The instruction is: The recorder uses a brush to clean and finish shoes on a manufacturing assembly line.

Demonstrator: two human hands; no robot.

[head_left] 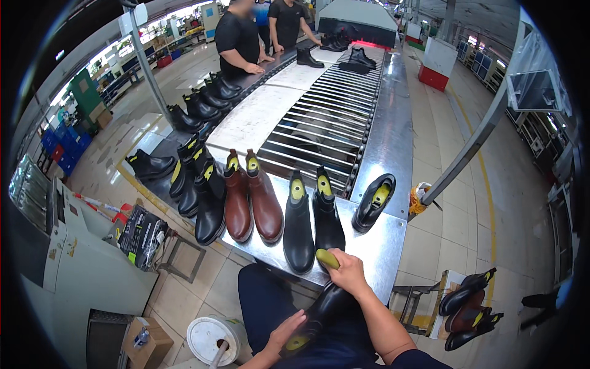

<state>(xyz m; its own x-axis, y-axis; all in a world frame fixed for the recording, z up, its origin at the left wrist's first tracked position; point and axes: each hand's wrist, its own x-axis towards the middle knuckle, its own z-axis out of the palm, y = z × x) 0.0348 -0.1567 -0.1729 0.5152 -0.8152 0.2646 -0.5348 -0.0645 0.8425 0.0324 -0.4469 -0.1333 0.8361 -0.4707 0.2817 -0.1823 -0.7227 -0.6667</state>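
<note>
A black ankle boot (329, 305) lies tilted across my lap, its opening toward me and its toe toward the table. Something yellow-green (297, 342) shows inside the opening. My left hand (286, 332) grips the boot beside the opening, fingers straight along its side. My right hand (348, 270) is closed round a yellow-green insole (327, 258), whose rounded end sticks out to the left above the boot's toe. Just beyond stand a black boot pair (299, 237) on the metal tabletop (375, 258). A lone black shoe (373, 203) sits right of them.
Brown boots (264, 206) and several black boots (211, 209) line the table's left side. A roller conveyor (326, 123) runs away from me. People (241, 40) stand at its far left. Lower right, a rack (452, 295) holds shoes; a white bucket (206, 335) stands lower left.
</note>
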